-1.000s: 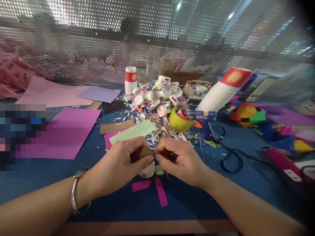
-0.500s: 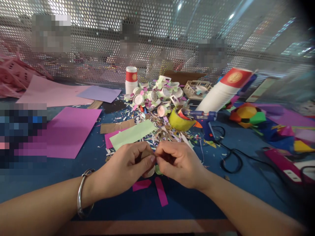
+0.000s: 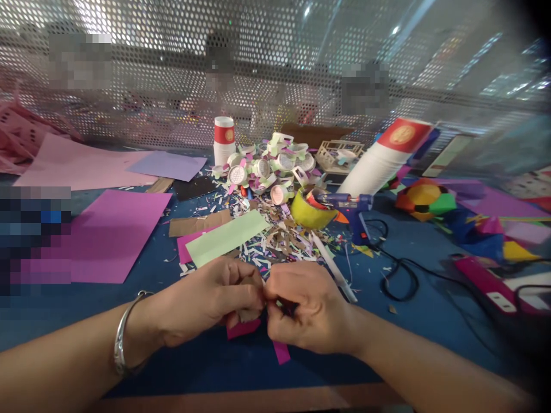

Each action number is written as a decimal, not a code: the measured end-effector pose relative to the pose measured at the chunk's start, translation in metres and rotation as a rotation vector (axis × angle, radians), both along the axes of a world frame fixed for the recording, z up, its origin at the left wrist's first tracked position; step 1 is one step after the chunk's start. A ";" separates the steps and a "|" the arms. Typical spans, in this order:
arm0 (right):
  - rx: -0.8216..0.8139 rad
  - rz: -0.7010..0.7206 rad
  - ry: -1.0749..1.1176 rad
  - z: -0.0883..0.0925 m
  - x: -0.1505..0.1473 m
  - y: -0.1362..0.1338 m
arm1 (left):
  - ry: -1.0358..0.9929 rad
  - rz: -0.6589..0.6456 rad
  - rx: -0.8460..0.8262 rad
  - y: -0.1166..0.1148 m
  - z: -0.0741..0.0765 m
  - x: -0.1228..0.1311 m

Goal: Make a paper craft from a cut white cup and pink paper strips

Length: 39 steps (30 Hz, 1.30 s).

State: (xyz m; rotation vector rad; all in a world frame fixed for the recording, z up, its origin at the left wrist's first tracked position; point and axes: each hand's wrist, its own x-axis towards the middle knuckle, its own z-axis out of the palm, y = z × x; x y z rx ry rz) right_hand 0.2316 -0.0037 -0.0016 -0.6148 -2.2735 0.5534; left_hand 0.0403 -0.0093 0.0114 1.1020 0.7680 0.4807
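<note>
Lower centre: left hand (image 3: 215,301), clamped on a small brown card-like piece (image 3: 248,314), presumably steadying it. Right hand (image 3: 306,307), fingers curled beside the left; I cannot tell whether they close on anything. Below: magenta paper strip (image 3: 282,352), likely kept within reach. Right of centre: blue plastic glue gun (image 3: 360,222), nozzle toward a yellow-green bowl (image 3: 313,213), perhaps against drips.

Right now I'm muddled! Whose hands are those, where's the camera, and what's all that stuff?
No robot here, just a person's bare hands. The camera sits on that person's head, looking forward and down, so you see what they'd see. The left hand holds a small brownish piece, mostly hidden. The right hand's fingers are curled close beside it; I can't tell what they grip. On the blue table lie magenta strips, green paper and scraps, with a glue gun beyond.
</note>
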 end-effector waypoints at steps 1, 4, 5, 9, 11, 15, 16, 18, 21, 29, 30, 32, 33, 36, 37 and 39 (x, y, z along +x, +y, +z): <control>0.041 -0.002 -0.010 0.000 0.000 0.000 | -0.004 -0.021 -0.013 -0.001 0.001 0.000; 0.115 -0.041 -0.039 -0.001 0.005 0.004 | 0.018 -0.163 -0.075 -0.006 0.004 0.004; 0.114 -0.079 -0.039 -0.001 0.008 0.008 | 0.042 -0.187 -0.084 -0.007 0.004 0.005; -0.030 -0.266 0.030 -0.001 0.021 0.024 | 0.086 -0.032 0.033 -0.006 0.005 0.003; -0.109 -0.370 0.044 -0.002 0.025 0.032 | 0.099 0.085 0.138 -0.001 0.004 0.000; -0.241 -0.531 0.035 -0.007 0.027 0.042 | 0.179 0.232 0.265 0.007 0.000 -0.006; -0.262 -0.539 0.039 -0.008 0.026 0.043 | 0.197 0.245 0.276 0.008 -0.002 -0.007; -0.298 -0.513 0.059 -0.008 0.024 0.041 | 0.213 0.260 0.291 0.009 -0.004 -0.007; -0.362 -0.405 0.083 -0.005 0.019 0.031 | 0.191 0.252 0.297 0.008 -0.007 -0.006; -0.451 -0.135 0.065 0.003 0.013 0.014 | 0.149 0.069 0.395 0.007 -0.006 -0.003; -0.451 -0.115 0.064 0.003 0.012 0.015 | 0.148 0.039 0.413 0.007 -0.006 -0.003; -0.444 -0.091 0.058 0.004 0.012 0.015 | 0.193 0.035 0.478 0.007 -0.007 -0.003; -0.433 -0.085 0.054 0.005 0.012 0.015 | 0.225 0.058 0.506 0.007 -0.007 -0.004; -0.391 -0.087 0.036 0.006 0.013 0.015 | 0.286 0.121 0.511 0.006 -0.007 -0.005; -0.377 -0.085 0.030 0.006 0.013 0.015 | 0.296 0.121 0.501 0.006 -0.006 -0.006; -0.348 -0.079 0.014 0.005 0.013 0.014 | 0.339 0.092 0.515 0.005 -0.003 -0.006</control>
